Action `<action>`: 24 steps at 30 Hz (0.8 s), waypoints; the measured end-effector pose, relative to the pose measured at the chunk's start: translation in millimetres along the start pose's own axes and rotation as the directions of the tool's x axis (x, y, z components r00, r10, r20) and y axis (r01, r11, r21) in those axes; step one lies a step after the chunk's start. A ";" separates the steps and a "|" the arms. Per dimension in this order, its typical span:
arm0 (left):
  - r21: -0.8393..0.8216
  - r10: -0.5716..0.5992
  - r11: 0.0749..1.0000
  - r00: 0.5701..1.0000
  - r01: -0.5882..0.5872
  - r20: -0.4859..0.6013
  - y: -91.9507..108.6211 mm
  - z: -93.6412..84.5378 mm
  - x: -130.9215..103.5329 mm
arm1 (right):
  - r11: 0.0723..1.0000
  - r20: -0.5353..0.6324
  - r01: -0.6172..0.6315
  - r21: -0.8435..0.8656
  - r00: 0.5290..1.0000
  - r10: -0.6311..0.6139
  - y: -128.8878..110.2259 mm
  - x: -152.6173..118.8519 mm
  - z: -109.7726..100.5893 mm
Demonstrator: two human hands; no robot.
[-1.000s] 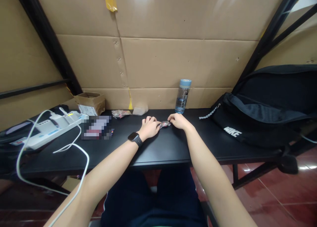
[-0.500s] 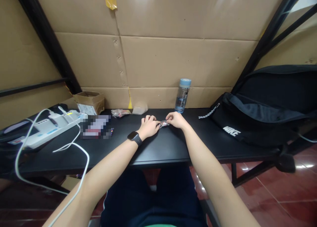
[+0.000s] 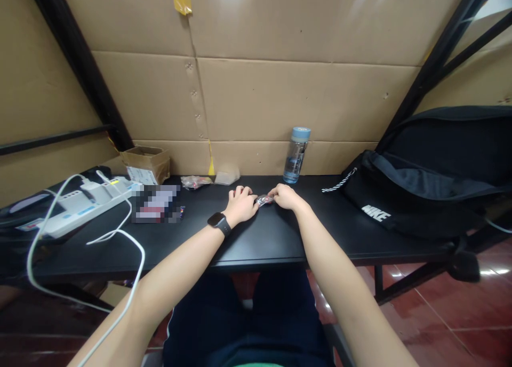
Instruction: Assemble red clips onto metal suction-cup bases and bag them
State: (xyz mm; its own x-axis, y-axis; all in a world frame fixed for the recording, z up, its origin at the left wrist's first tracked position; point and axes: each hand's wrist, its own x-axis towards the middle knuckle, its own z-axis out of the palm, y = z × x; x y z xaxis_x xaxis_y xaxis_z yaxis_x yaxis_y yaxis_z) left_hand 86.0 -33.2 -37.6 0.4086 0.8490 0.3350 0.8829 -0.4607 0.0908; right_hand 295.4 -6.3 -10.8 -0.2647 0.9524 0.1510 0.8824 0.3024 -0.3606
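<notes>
A small clear plastic packet with something reddish inside lies low over the black table, between my two hands. My left hand, with a dark watch on its wrist, grips the packet's left end near the thumb, its other fingers bent and a little apart. At the right end, my right hand pinches the packet between thumb and forefinger, the remaining fingers curled in. What exactly the packet holds is too small to make out.
A water bottle stands behind my right hand. Two plastic packets lie at the back, near a cardboard box. To the left are a power strip and white cable; to the right, a black backpack.
My right hand has dipped slightly at the packet's right end, and more of its reddish content shows. The whole view has shifted a little; my left hand keeps its place on the packet.
</notes>
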 end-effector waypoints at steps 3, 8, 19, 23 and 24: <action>0.023 0.022 0.999 1.000 -0.022 0.002 -0.3 -0.2 -0.7 | 0.994 0.001 0.078 -0.079 0.997 -0.078 -8.6 -6.0 -4.1; 0.098 0.086 0.992 0.996 -0.083 -0.027 2.0 -2.6 -5.5 | 0.960 0.119 0.103 -0.259 0.990 -0.074 -25.1 -12.7 -4.8; 0.149 0.125 0.983 0.987 -0.109 -0.103 1.9 -4.5 -7.9 | 0.932 0.119 0.188 -0.309 0.980 -0.158 -38.3 -14.8 4.3; 0.078 0.078 0.995 0.987 -0.067 -0.139 -1.9 -9.7 -5.2 | 0.941 0.089 0.220 -0.255 0.975 -0.204 -33.7 -14.3 3.6; 0.036 0.052 0.998 0.988 -0.047 -0.144 -3.9 -11.5 -3.9 | 0.949 0.071 0.231 -0.216 0.973 -0.220 -31.9 -13.5 3.5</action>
State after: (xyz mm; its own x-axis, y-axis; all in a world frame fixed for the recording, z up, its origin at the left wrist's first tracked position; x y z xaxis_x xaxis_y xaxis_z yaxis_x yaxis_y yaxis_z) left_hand 78.3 -37.7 -28.5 0.4162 0.7781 0.4704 0.8706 -0.4903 0.0408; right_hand 269.5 -28.8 -4.6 -0.4796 0.8626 0.1612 0.8602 0.4985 -0.1080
